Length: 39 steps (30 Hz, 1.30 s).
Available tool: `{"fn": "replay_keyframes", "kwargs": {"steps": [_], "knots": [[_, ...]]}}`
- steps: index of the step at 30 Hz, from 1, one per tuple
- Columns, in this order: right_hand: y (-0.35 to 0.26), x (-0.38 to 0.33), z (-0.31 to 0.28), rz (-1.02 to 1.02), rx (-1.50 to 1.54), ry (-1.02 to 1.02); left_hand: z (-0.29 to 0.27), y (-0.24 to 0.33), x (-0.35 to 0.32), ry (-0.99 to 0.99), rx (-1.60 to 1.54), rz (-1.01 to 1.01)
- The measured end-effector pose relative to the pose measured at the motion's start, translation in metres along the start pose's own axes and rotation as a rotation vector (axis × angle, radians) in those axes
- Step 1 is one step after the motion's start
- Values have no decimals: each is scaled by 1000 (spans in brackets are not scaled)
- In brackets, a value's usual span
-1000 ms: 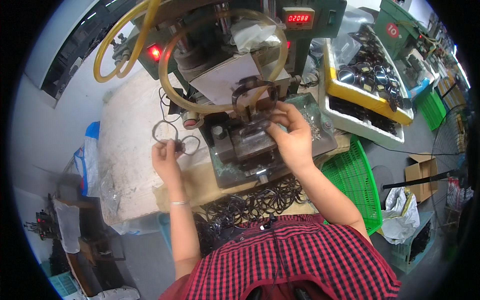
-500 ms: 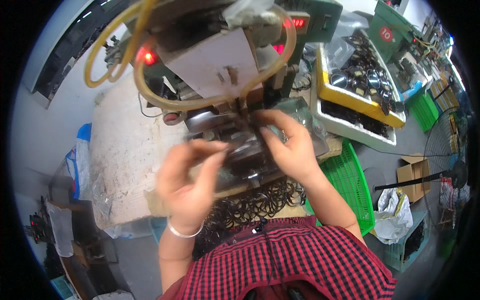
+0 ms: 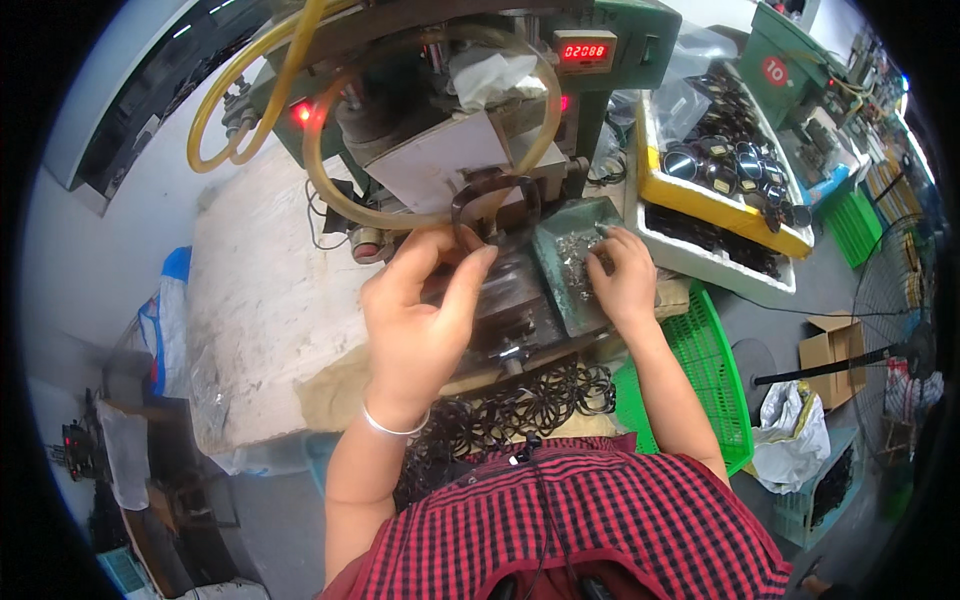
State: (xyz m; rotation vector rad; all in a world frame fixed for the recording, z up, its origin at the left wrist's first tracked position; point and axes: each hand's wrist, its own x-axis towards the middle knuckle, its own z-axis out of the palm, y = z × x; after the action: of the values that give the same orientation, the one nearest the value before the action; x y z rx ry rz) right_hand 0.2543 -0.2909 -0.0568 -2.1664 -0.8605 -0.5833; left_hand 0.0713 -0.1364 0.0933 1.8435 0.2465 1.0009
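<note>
My left hand (image 3: pixel 425 310) pinches a dark, curved eyeglass frame (image 3: pixel 498 184) between thumb and fingers, raised in front of the machine's head. To the right, my right hand (image 3: pixel 628 280) is over a green metal tray (image 3: pixel 552 275) holding small metal bits (image 3: pixel 574 252). Its fingers are bent, with a gap between thumb and fingertips, and nothing shows in them. Between the hands lies the machine's dark metal fixture (image 3: pixel 508 290). A heap of dark eyeglass frames (image 3: pixel 520 405) lies along the table's near edge, before my checked apron.
A green machine (image 3: pixel 640 25) with yellowish hoses (image 3: pixel 318 150) and a white board (image 3: pixel 440 165) stands ahead. Foam boxes (image 3: pixel 715 210) of dark eyewear are at the right, above a green basket (image 3: pixel 710 385). A fan (image 3: pixel 905 350) stands farther right.
Both hands have left the fixture. My left hand has risen and moved right with the eyeglass frame; my right hand has moved right, to the tray.
</note>
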Motion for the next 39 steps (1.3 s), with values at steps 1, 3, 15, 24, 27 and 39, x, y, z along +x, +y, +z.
{"fn": "replay_keyframes", "kwargs": {"steps": [1,3,15,24,27,39], "knots": [[-2,2,-2,6,4,14,-1,-1,-1,-2,27,8],[-8,7,-4,55,23,-31,1,-4,-6,28,61,51],[-2,3,-17,-105,-204,-164,-62,-59,-91,-326,219,-567],[-11,21,-2,58,-91,-121,-8,-57,-99,-580,158,-500],[-7,12,-12,117,-15,-44,-37,-44,-94,-818,-158,-580],[-61,22,-41,332,677,-135,-96,-67,-67,82,-97,-559]]}}
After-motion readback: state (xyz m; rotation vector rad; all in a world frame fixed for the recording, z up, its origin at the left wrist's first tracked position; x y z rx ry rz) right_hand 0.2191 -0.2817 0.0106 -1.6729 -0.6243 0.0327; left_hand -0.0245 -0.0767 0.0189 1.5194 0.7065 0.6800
